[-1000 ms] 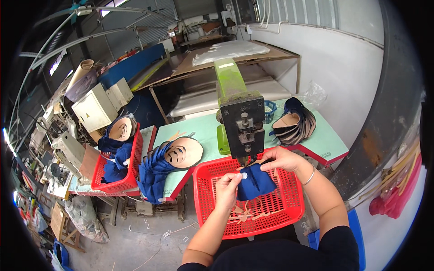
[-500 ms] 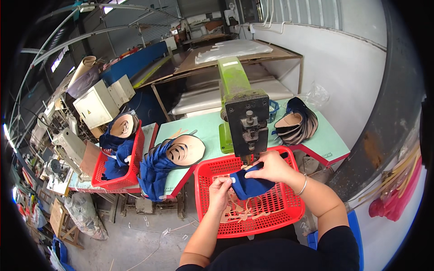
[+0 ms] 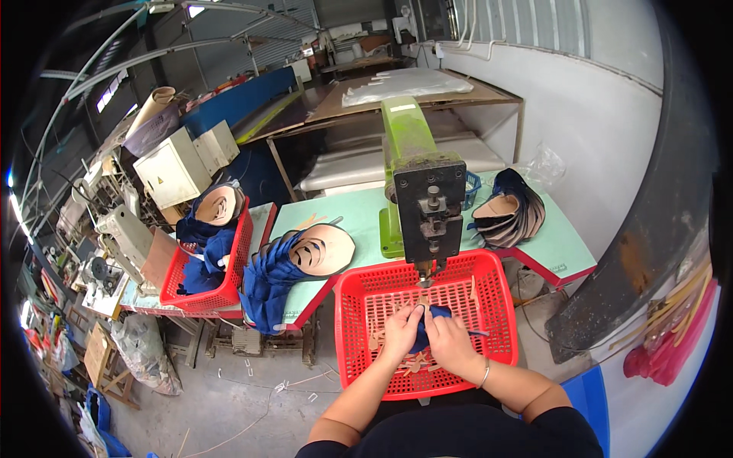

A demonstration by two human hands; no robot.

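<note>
Between my hands is a dark blue fabric piece [image 3: 420, 342] with a beige edge, most of it hidden by my fingers. My left hand [image 3: 401, 333] pinches it from the left, thumb on top. My right hand [image 3: 452, 345] grips its other side, thumbs close together. Both hands are over a red plastic basket [image 3: 344, 330] with thin beige cut-offs [image 3: 408, 369] lying in it. Just beyond my fingertips, apart from the piece, is the lower tool of a green press-like machine [image 3: 407, 137] with a black head [image 3: 431, 206].
Fanned blue pieces with beige lining [image 3: 324, 250] lie on the pale green tabletop [image 3: 366, 221] left of the machine. Another fanned stack [image 3: 508, 217] is on its right. A second red basket [image 3: 243, 256] holds more blue pieces. A dark steel column [image 3: 649, 206] rises at right.
Both hands have drawn the blue piece away from the machine's tool toward me and lower over the basket. My hands are now closer together, and the piece is bunched between them.
</note>
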